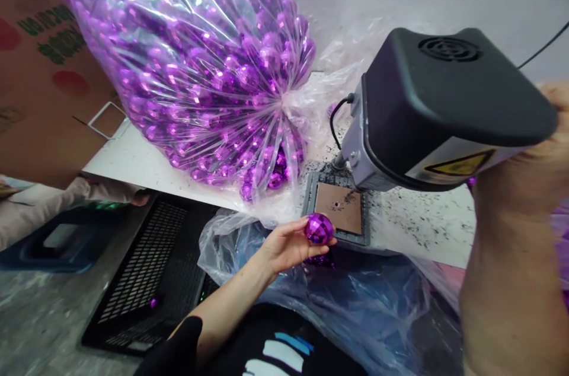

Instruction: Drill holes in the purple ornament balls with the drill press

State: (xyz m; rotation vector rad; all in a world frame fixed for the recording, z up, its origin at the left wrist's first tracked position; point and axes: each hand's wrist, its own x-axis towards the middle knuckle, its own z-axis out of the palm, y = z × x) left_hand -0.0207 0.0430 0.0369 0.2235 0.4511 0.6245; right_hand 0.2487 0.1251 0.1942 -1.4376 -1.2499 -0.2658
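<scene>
My left hand [287,244] pinches a shiny purple faceted ball [319,228] between thumb and fingers. The ball is held at the front edge of a grey base plate [365,225] bearing a brown square pad [329,208] with a small hole in it. Above and to the right stands a black machine head [448,85] with a yellow warning label. My right hand [562,104] is raised behind the machine head at the right edge; its fingers are hidden. More purple balls show below my left hand, in clear plastic film [355,293].
A large tied plastic bag [200,67] full of purple balls rests on the white table [151,156]. Dark shavings lie around the plate. At left are a cardboard box [40,79], a black crate [146,269], a blue stool [57,245] and another person's sleeve [44,210].
</scene>
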